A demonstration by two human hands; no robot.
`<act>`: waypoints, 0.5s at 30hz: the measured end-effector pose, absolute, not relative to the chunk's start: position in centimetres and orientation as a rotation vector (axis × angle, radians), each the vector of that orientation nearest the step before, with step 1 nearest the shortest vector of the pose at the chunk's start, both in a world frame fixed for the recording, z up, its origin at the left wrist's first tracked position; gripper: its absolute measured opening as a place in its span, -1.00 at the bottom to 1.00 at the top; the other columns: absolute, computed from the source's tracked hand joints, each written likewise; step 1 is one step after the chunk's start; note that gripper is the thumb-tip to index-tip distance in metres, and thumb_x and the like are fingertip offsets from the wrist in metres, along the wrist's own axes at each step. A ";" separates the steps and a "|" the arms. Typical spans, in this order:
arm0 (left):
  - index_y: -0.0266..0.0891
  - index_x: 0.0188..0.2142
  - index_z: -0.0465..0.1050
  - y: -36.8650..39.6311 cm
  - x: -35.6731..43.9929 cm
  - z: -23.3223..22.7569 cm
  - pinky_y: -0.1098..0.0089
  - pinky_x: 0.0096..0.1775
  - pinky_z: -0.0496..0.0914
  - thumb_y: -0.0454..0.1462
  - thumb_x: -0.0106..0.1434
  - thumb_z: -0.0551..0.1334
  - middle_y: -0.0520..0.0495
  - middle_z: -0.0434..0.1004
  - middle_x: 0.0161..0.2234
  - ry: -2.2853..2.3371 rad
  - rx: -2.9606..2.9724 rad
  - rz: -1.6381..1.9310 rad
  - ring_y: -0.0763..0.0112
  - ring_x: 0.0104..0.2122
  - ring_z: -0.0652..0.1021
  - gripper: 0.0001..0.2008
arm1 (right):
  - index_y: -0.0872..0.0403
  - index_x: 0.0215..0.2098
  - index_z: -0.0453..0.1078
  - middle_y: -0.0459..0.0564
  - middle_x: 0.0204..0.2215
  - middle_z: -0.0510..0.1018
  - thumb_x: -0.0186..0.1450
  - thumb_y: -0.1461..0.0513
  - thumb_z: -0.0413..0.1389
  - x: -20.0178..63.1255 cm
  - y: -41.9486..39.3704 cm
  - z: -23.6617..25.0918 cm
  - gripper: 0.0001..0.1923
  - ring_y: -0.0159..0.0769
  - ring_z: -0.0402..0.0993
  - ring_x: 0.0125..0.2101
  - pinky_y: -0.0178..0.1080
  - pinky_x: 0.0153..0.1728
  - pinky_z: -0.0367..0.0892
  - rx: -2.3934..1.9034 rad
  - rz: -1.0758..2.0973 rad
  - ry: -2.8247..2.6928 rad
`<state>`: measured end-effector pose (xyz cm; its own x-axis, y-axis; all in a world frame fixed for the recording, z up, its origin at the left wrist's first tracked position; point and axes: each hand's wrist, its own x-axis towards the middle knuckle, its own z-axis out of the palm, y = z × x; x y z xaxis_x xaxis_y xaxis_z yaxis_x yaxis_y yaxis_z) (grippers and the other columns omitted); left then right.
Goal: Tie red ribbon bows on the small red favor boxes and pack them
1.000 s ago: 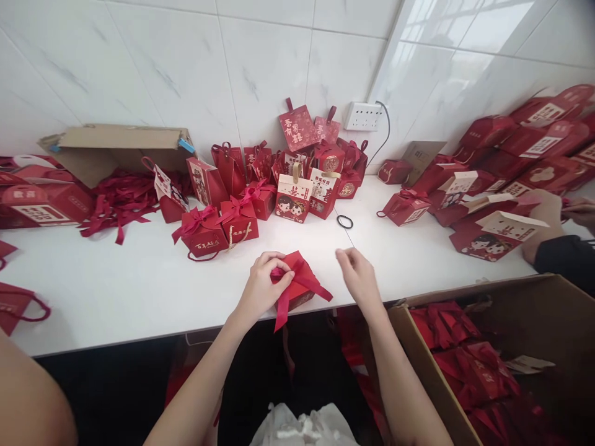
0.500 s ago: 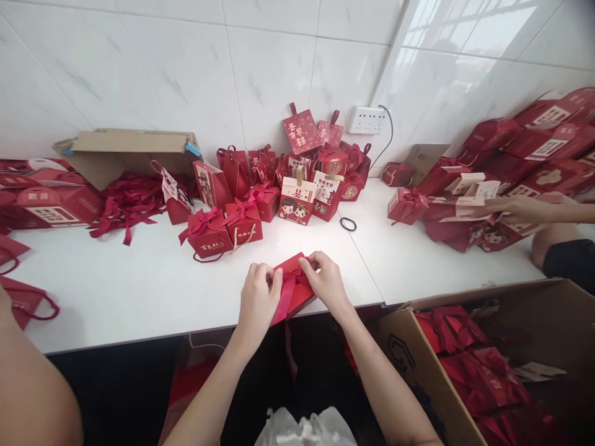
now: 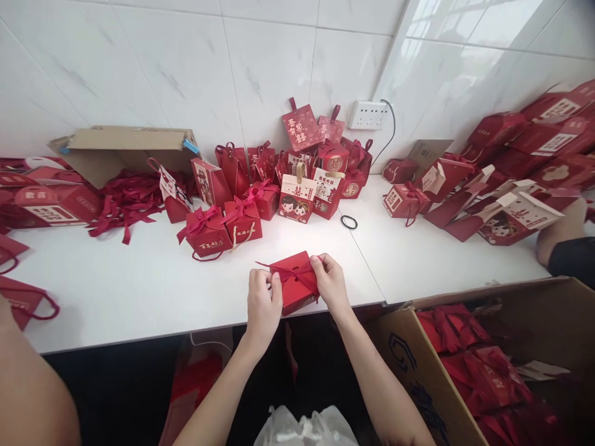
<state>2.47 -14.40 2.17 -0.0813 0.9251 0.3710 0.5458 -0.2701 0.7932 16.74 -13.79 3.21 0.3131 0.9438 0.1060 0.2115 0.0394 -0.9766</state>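
Note:
A red gift box [image 3: 294, 298] rests near the table's front edge, between my two hands. Around its top runs a dark-red ribbon [image 3: 297, 272], knotted in the middle. My left hand [image 3: 264, 303] is closed at the box's left side, thumb and fingers pinching the ribbon there; one thin tail sticks out above it. At the right side, my right hand [image 3: 331, 285] pinches the ribbon's other end. Just behind stand finished-looking red boxes with bows [image 3: 207, 229]. The exact grip under my fingers is partly hidden.
Loose red ribbons [image 3: 125, 201] spill from a cardboard box [image 3: 132, 139] at back left. A black ring-shaped band [image 3: 348, 222] lies right of the boxes. A carton [image 3: 404, 347] holding red boxes stands at lower right. Another person's arm [image 3: 564, 232] is at the right, beside several boxes.
My hands have drawn apart, pulling the ribbon sideways, and the box now sits more squarely between them. At the right, the other person's hand has moved away from the boxes, which have shifted.

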 end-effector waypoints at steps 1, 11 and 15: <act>-0.14 -0.50 0.05 -14.3 2.3 2.2 0.35 -0.35 0.32 -0.26 0.29 0.00 0.03 0.18 -0.46 1.568 1.804 1.293 0.38 -0.44 0.32 -0.78 | 0.05 -0.45 0.21 -0.12 -0.53 0.30 0.26 0.02 -0.02 16.8 -13.9 3.4 -0.71 -0.34 0.25 -0.51 -0.26 -0.45 0.25 -1.454 0.710 -1.166; -0.16 -0.47 0.15 -13.6 1.9 2.3 0.37 -0.31 0.37 -0.21 0.28 0.06 0.06 0.24 -0.45 1.441 1.636 1.227 0.42 -0.42 0.39 -0.80 | 0.06 -0.34 0.43 0.03 -0.32 0.50 0.27 0.29 0.07 15.2 -14.2 5.5 -0.91 -0.20 0.39 -0.26 -0.10 -0.21 0.24 -1.411 0.146 -1.958; -0.17 -0.46 0.18 -13.3 1.8 2.3 0.39 -0.34 0.36 -0.22 0.27 0.07 0.05 0.25 -0.44 1.436 1.662 1.238 0.44 -0.43 0.39 -0.83 | 0.04 -0.33 0.41 -0.03 -0.36 0.52 0.29 0.34 0.01 15.6 -14.3 4.3 -0.85 -0.29 0.41 -0.29 -0.12 -0.14 0.23 -1.272 0.132 -1.874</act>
<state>1.76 -13.30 2.34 -0.0260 0.9663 0.2561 0.3955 -0.2253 0.8904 15.55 -14.27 4.28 -0.1264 0.8053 0.5793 0.7160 0.4782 -0.5086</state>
